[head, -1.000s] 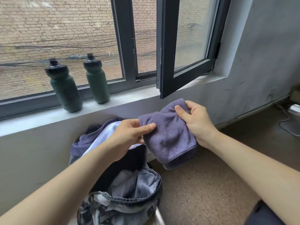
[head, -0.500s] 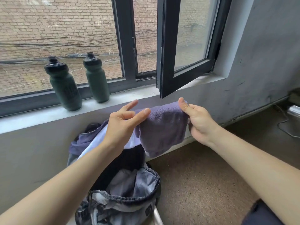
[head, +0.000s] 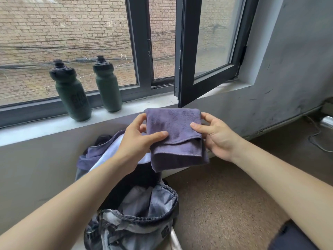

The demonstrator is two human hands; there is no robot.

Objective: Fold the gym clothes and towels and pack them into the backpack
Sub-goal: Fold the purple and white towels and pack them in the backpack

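You face a dark-framed window (head: 142,51) filling the upper left and centre; through it you see a brick wall (head: 63,24) crossed by wires (head: 54,46), in flat daylight. Its right sash (head: 207,51) swings open into the room. On the pale sill (head: 36,127) at left stand two dark green bottles (head: 72,94), close together. A scuffed grey wall (head: 288,78) fills the right, above a speckled brown floor (head: 225,204) at lower right, where a cable (head: 317,141) lies at the right edge.

One wide-angle camera, worn on the head, faces forward and down: the dark-framed glass window (head: 142,51) fills the upper frame, the open grey fabric backpack (head: 144,221) lies near at bottom centre
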